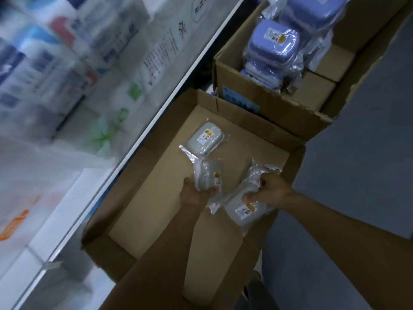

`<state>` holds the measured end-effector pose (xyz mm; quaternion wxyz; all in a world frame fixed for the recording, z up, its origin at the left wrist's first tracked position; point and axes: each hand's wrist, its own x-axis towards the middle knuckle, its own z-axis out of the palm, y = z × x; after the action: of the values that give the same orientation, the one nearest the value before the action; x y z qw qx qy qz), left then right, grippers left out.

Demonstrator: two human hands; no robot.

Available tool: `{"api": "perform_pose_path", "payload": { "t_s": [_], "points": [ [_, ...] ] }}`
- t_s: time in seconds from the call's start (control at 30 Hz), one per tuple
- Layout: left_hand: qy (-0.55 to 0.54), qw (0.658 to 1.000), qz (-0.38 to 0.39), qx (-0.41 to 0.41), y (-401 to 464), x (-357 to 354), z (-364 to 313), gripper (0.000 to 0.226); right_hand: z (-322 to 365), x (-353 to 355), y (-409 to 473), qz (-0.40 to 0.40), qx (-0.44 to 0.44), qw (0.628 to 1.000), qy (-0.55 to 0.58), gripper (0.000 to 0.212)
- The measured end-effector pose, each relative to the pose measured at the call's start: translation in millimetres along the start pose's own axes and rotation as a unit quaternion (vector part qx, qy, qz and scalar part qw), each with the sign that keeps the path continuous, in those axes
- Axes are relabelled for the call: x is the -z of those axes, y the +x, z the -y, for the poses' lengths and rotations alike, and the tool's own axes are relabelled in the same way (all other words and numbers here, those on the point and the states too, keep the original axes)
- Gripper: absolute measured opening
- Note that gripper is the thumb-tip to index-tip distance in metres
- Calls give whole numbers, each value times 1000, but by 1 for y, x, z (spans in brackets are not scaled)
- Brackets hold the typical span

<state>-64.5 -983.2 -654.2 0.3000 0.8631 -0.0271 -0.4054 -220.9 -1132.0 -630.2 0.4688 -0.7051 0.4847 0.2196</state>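
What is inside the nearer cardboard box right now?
One bagged grey container lies on the box floor. The left hand holds a second container, the right hand grips further bagged containers. The forearms hide part of the floor.

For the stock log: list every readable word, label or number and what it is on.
Nothing is legible.
Sticker on the loose pack in the near box: too small.
Sticker on the left pack, in the left hand: blurred.
Sticker on the right pack, in the right hand: blurred.
Blue label on the far box: blurred.
Sticker on the blue tub: too small.
Print on the shelf goods: blurred.
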Motion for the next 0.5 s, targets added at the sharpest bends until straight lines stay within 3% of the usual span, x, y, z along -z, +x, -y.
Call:
{"api": "perform_pose_path", "payload": {
  "t_s": [0.13, 0.3, 0.43, 0.5],
  "points": [
    [-98, 995, 0, -8, -53, 61, 13, 47, 13, -9, -47, -29, -10, 995, 91, 72],
    [-160, 986, 37, -5, -127, 153, 49, 32, 43, -12, -140, -28, 16, 954, 298, 30],
    [-190, 980, 47, -42, -207, 224, 66, 30, 74, -14, -213, 27, 73, 924, 374, 51],
    [-194, 978, 45, -59, -252, 259, 73, 28, 93, -17, -253, 69, 105, 913, 389, 47]
  ]
}}
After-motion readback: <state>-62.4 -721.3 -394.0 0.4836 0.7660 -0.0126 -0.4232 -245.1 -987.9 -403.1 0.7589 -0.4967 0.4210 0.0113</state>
